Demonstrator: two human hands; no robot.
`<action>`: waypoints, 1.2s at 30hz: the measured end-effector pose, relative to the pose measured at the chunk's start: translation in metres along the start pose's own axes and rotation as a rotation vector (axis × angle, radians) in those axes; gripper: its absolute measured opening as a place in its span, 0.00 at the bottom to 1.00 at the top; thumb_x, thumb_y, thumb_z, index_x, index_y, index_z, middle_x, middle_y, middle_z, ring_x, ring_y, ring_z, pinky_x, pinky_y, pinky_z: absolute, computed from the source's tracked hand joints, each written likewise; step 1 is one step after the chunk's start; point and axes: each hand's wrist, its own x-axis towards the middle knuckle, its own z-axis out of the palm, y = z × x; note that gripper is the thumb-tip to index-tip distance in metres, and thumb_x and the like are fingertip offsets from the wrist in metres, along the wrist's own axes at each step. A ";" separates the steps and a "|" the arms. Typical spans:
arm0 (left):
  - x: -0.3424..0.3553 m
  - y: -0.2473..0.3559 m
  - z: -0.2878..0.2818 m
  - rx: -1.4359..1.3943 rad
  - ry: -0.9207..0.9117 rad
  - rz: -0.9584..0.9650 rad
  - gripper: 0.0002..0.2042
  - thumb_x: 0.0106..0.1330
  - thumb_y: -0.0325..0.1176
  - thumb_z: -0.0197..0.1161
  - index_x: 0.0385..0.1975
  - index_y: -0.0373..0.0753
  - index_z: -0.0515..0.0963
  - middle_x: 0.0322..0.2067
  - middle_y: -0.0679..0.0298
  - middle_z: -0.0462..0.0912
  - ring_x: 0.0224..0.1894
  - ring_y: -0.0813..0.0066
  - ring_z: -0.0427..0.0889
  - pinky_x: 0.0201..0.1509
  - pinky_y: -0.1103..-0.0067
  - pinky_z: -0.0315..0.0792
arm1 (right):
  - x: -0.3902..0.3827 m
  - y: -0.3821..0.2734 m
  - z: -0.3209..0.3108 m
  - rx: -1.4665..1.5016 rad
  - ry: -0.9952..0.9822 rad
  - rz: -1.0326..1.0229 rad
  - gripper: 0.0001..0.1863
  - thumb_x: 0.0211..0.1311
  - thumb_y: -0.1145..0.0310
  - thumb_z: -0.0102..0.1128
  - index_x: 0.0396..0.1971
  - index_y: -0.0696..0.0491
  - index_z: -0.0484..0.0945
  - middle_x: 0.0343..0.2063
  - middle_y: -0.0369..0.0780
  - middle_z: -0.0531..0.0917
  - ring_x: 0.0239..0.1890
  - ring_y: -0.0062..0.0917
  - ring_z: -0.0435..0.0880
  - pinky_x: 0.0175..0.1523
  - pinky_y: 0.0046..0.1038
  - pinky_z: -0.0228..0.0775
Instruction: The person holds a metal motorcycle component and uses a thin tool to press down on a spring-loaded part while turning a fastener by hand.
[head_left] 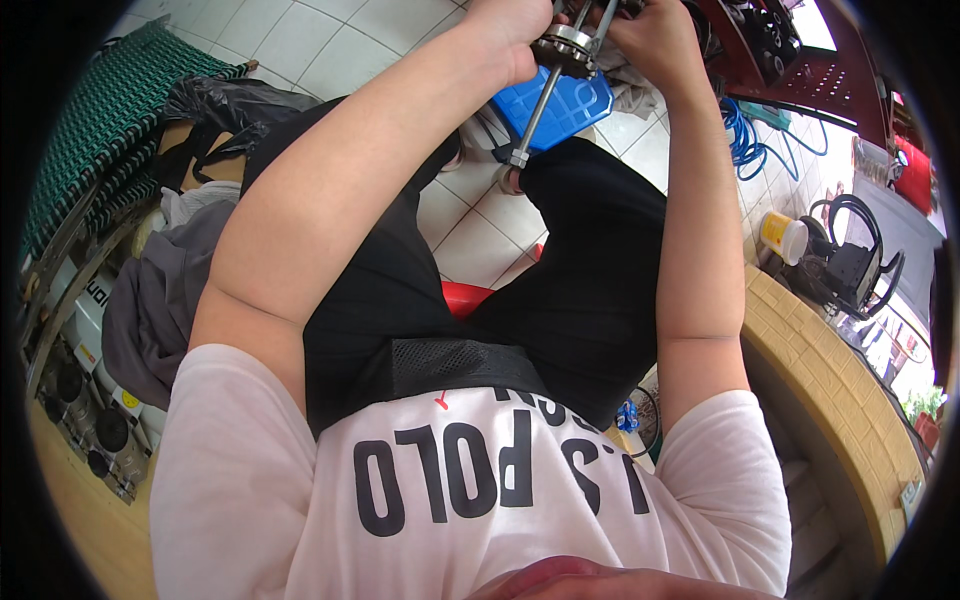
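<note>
Spreading under everything, the white tiled floor [480, 235] is glossy, square-jointed and dirt-streaked, with bare tiles only between the person's knees. Right of the fingers, a curved yellowish brick-patterned surface [800, 340] carries a yellow-lidded jar [783, 237] and a black cabled device [850, 265]; beyond it lies a loose blue hose [745, 140]. Far left of the fingers, a green woven mat [100, 120] slopes beside a crumpled black plastic bag [215, 100]. Directly below the fingers sits a blue plastic crate [570, 105], ribbed and hard-edged. A long, thin metal rod [535, 110] runs down from the fingers over the crate, ending in a nut near the right knee. The left hand [515, 35] is curled tight around a round, flanged metal fitting [565, 45] on that rod. The right hand [655, 35] closes on the assembly just beside it, though its fingers are hidden at the frame's top edge. Room is cramped between both wrists.
</note>
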 end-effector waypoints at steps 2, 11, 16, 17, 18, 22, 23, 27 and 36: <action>0.000 0.001 -0.001 0.023 -0.032 -0.015 0.14 0.83 0.41 0.49 0.40 0.42 0.80 0.26 0.66 0.82 0.21 0.73 0.78 0.22 0.72 0.74 | -0.001 -0.001 0.003 0.146 0.052 -0.010 0.19 0.50 0.80 0.74 0.45 0.61 0.82 0.42 0.40 0.85 0.44 0.22 0.82 0.51 0.26 0.76; 0.003 0.001 -0.003 -0.019 -0.058 -0.006 0.14 0.83 0.41 0.49 0.41 0.41 0.80 0.27 0.66 0.82 0.22 0.72 0.79 0.23 0.70 0.75 | 0.000 0.002 0.001 0.010 0.053 -0.062 0.21 0.53 0.77 0.74 0.49 0.59 0.79 0.42 0.41 0.85 0.45 0.22 0.82 0.52 0.25 0.75; -0.001 0.001 0.002 0.002 0.003 -0.001 0.15 0.84 0.42 0.48 0.42 0.40 0.79 0.28 0.65 0.82 0.22 0.71 0.79 0.23 0.69 0.76 | 0.000 0.000 -0.002 0.032 0.023 -0.027 0.21 0.53 0.77 0.74 0.48 0.58 0.79 0.42 0.39 0.85 0.45 0.21 0.82 0.52 0.25 0.75; -0.001 0.001 0.001 -0.006 0.014 -0.004 0.15 0.84 0.42 0.47 0.42 0.40 0.79 0.28 0.64 0.82 0.22 0.71 0.79 0.23 0.69 0.76 | -0.001 -0.001 -0.002 0.050 0.001 0.018 0.22 0.53 0.77 0.74 0.48 0.58 0.79 0.42 0.39 0.85 0.45 0.21 0.81 0.52 0.25 0.75; 0.000 0.001 0.001 -0.006 0.015 -0.003 0.15 0.84 0.42 0.47 0.42 0.40 0.79 0.28 0.64 0.82 0.22 0.71 0.79 0.23 0.69 0.76 | 0.000 -0.001 -0.002 0.051 0.000 0.017 0.22 0.53 0.77 0.74 0.48 0.58 0.79 0.42 0.39 0.85 0.45 0.21 0.81 0.52 0.25 0.75; -0.002 0.000 0.003 0.012 0.023 0.010 0.16 0.84 0.43 0.47 0.42 0.40 0.78 0.28 0.63 0.83 0.22 0.70 0.81 0.23 0.69 0.76 | -0.001 0.003 0.000 0.051 0.005 -0.030 0.21 0.53 0.78 0.74 0.49 0.58 0.80 0.41 0.39 0.85 0.43 0.19 0.81 0.50 0.25 0.75; -0.002 0.000 0.003 0.025 0.031 0.014 0.16 0.84 0.43 0.47 0.42 0.40 0.79 0.28 0.63 0.84 0.22 0.70 0.81 0.23 0.69 0.76 | -0.001 0.005 0.000 0.088 0.012 -0.045 0.21 0.53 0.78 0.74 0.49 0.59 0.80 0.41 0.38 0.85 0.43 0.19 0.81 0.50 0.25 0.75; -0.001 0.000 0.002 0.044 0.022 0.011 0.16 0.84 0.44 0.47 0.41 0.41 0.79 0.28 0.63 0.84 0.22 0.70 0.82 0.22 0.70 0.77 | 0.000 0.008 0.001 0.134 0.006 -0.002 0.19 0.53 0.80 0.73 0.46 0.59 0.81 0.38 0.38 0.86 0.41 0.20 0.81 0.49 0.25 0.75; -0.005 0.006 0.002 0.098 0.013 -0.009 0.17 0.83 0.46 0.48 0.39 0.42 0.79 0.27 0.64 0.84 0.21 0.71 0.82 0.22 0.70 0.77 | 0.002 0.011 0.003 -0.029 0.115 -0.118 0.13 0.54 0.79 0.72 0.41 0.59 0.83 0.33 0.37 0.85 0.37 0.19 0.80 0.45 0.25 0.74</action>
